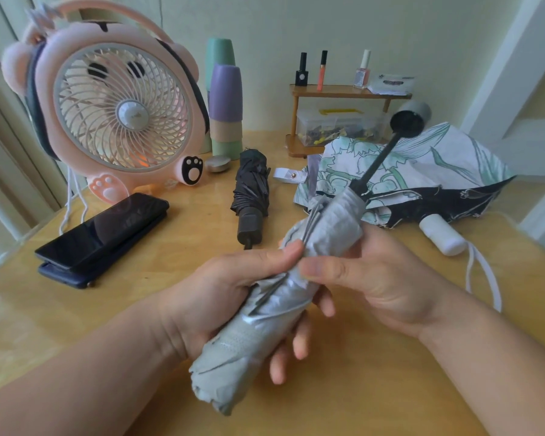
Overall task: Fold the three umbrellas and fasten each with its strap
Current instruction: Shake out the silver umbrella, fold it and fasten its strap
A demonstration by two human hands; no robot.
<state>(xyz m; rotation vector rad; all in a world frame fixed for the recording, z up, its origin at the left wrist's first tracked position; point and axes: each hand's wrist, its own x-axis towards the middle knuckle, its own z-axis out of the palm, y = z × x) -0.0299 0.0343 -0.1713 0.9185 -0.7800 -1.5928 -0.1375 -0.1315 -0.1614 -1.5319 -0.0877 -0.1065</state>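
At 2 o'clock the floral umbrella (422,158) sprawls loose on the counter (390,388). I judge it limp, light and apt to slide, so I would take it by its white handle (442,234) at 3 and gather the folds toward the snap strap (288,175) lying at 12. Nearer me, the grey umbrella (258,335) runs from 6 up toward 1, held above the counter. My left hand (221,294) is curled round its middle, thumb on top, and my right hand (375,278) grips just above, thumb pressing the slick, crinkly fabric. It looks light but springy, with stiff ribs under soft cloth, and I judge it will unroll if either grip eases. I cannot see its strap. Its black shaft (378,165) pokes out over the floral cloth, the only real crowding. The dark umbrella (252,187) at 12 lies rolled tight. A pink fan (117,111) stands at 10, a small shelf (346,91) at 1 and a phone (104,228) at 9, all well apart from my hands.
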